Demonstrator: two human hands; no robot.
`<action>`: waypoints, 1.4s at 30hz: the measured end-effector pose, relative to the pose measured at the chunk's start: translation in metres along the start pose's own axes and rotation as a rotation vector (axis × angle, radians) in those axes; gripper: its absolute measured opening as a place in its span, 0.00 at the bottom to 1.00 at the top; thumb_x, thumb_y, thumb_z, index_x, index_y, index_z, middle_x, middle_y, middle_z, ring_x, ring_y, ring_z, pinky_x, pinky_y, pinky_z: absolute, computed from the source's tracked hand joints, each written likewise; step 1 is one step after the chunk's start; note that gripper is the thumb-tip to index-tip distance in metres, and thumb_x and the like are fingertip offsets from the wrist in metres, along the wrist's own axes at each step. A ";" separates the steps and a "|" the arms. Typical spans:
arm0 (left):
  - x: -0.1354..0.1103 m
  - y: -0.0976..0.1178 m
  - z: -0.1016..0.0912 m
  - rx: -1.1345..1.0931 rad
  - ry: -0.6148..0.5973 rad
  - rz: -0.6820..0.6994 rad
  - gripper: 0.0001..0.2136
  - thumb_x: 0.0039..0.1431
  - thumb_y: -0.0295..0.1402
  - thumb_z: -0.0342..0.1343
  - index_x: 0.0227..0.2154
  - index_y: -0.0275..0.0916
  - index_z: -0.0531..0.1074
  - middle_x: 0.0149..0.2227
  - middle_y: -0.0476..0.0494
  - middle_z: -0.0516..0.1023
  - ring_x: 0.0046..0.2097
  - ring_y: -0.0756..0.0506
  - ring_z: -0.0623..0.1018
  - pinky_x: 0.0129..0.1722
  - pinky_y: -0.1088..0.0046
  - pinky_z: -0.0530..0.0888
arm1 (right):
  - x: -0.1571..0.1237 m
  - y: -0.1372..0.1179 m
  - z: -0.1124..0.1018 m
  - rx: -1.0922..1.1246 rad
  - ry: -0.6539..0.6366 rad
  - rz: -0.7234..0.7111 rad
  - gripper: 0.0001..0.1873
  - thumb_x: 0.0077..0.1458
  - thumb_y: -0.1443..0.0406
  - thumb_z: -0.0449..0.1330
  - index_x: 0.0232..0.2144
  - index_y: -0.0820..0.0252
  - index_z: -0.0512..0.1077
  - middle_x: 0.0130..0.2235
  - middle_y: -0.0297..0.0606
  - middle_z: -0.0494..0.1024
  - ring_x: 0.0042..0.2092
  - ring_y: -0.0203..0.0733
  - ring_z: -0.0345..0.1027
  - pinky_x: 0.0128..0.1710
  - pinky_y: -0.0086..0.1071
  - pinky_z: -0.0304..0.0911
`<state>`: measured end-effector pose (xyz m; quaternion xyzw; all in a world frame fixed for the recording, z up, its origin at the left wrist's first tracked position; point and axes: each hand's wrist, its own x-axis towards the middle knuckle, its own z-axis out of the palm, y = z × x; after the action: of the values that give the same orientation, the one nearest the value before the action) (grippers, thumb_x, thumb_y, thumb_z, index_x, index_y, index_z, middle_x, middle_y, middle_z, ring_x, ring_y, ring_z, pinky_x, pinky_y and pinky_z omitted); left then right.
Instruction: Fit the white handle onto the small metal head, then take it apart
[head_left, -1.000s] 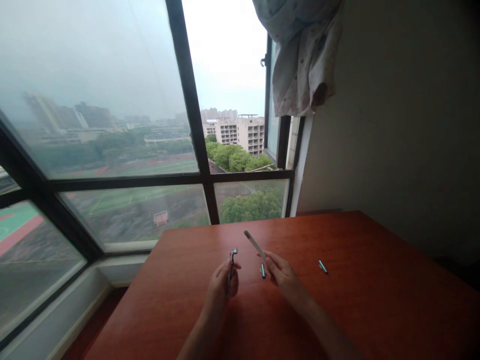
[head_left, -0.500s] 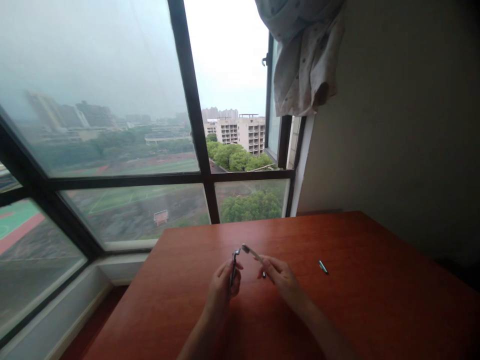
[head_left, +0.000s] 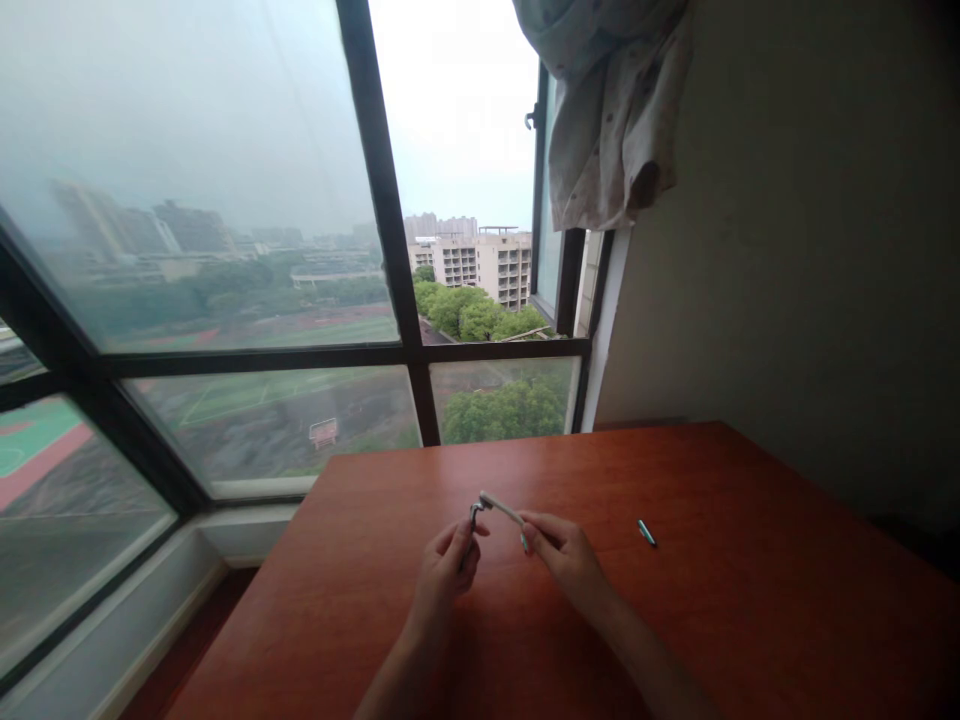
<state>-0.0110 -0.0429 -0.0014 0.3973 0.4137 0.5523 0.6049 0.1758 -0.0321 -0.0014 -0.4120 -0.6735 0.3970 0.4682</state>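
Observation:
My left hand [head_left: 448, 562] is closed around the dark handle of a slim tool [head_left: 474, 514], which looks like a razor with a shiny metal head pointing up. Between the fingers of my right hand [head_left: 564, 552] is a toothbrush [head_left: 504, 508] with a pale handle and dark bristles. The brush slants up to the left, and its bristle end meets the metal head or lies right in front of it. A small teal bit shows under my right fingertips; I cannot tell what it belongs to. Both hands are above the reddish-brown table [head_left: 405, 490].
On the table to the right lies a small green-and-silver stick-shaped thing [head_left: 646, 533]. Beyond the table's far edge are dark-framed windows [head_left: 262, 358], one pane open. A bunched curtain [head_left: 611, 140] hangs beside the wall [head_left: 787, 250].
The toothbrush has turned so its bristles face down, and its head has come down to the metal head. My left hand has tilted the razor-like tool slightly.

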 end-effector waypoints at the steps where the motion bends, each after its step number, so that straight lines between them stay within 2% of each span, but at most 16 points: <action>1: 0.000 0.001 0.000 0.010 0.010 -0.005 0.23 0.46 0.54 0.60 0.28 0.35 0.71 0.13 0.61 0.54 0.14 0.59 0.49 0.14 0.82 0.45 | 0.000 -0.001 0.000 -0.018 -0.006 -0.014 0.20 0.60 0.55 0.53 0.31 0.64 0.77 0.23 0.33 0.67 0.27 0.36 0.60 0.27 0.27 0.54; 4: 0.000 0.003 0.000 0.036 0.030 -0.022 0.24 0.44 0.55 0.60 0.28 0.35 0.70 0.13 0.61 0.54 0.15 0.58 0.49 0.14 0.82 0.45 | 0.001 -0.003 -0.001 -0.059 -0.027 -0.037 0.19 0.60 0.56 0.53 0.29 0.64 0.76 0.23 0.33 0.68 0.27 0.35 0.61 0.27 0.27 0.54; 11: -0.003 0.004 0.002 0.064 0.030 -0.039 0.24 0.44 0.55 0.60 0.27 0.35 0.70 0.13 0.61 0.53 0.15 0.58 0.48 0.14 0.82 0.45 | 0.001 -0.002 -0.005 -0.109 0.036 -0.035 0.20 0.60 0.56 0.52 0.34 0.63 0.77 0.25 0.35 0.72 0.28 0.37 0.65 0.29 0.28 0.57; 17: 0.000 0.003 0.000 0.116 0.055 -0.049 0.25 0.42 0.57 0.59 0.26 0.35 0.70 0.12 0.61 0.53 0.14 0.58 0.50 0.14 0.82 0.45 | 0.000 -0.003 -0.006 -0.130 -0.027 -0.046 0.22 0.60 0.54 0.51 0.34 0.64 0.78 0.25 0.36 0.73 0.28 0.38 0.65 0.28 0.27 0.58; 24: -0.002 0.004 0.003 0.123 0.041 -0.043 0.24 0.44 0.55 0.60 0.26 0.35 0.71 0.13 0.60 0.55 0.15 0.58 0.51 0.14 0.81 0.45 | 0.001 -0.002 -0.009 -0.217 0.037 -0.064 0.22 0.61 0.53 0.50 0.39 0.62 0.78 0.28 0.38 0.76 0.30 0.41 0.68 0.31 0.29 0.60; 30: 0.001 0.004 -0.001 0.147 0.078 -0.037 0.25 0.43 0.57 0.59 0.25 0.35 0.70 0.12 0.61 0.53 0.14 0.57 0.50 0.14 0.81 0.45 | 0.001 -0.006 -0.009 -0.217 -0.032 -0.080 0.21 0.61 0.55 0.50 0.32 0.62 0.78 0.26 0.37 0.75 0.28 0.39 0.67 0.29 0.27 0.57; 35: -0.001 0.004 0.001 0.168 0.058 -0.038 0.25 0.44 0.57 0.59 0.25 0.35 0.71 0.13 0.60 0.53 0.15 0.57 0.51 0.15 0.81 0.46 | 0.001 -0.004 -0.010 -0.223 -0.008 -0.071 0.22 0.61 0.54 0.50 0.34 0.62 0.78 0.26 0.37 0.75 0.29 0.39 0.67 0.30 0.27 0.58; 38: -0.001 0.001 0.003 0.193 0.055 -0.025 0.25 0.44 0.57 0.58 0.24 0.35 0.71 0.14 0.59 0.54 0.15 0.57 0.51 0.15 0.80 0.46 | 0.002 -0.004 -0.011 -0.221 0.029 -0.049 0.22 0.61 0.54 0.50 0.35 0.62 0.78 0.27 0.37 0.76 0.29 0.40 0.67 0.30 0.28 0.59; 42: 0.000 -0.002 -0.001 0.273 0.092 0.054 0.24 0.46 0.56 0.57 0.25 0.35 0.72 0.15 0.58 0.54 0.17 0.55 0.53 0.17 0.80 0.48 | 0.001 -0.006 -0.011 -0.227 0.000 -0.053 0.20 0.61 0.55 0.51 0.35 0.61 0.78 0.26 0.36 0.75 0.29 0.40 0.68 0.29 0.28 0.58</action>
<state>-0.0116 -0.0429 -0.0040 0.4614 0.5013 0.5246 0.5105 0.1855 -0.0315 0.0074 -0.4443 -0.7246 0.3057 0.4290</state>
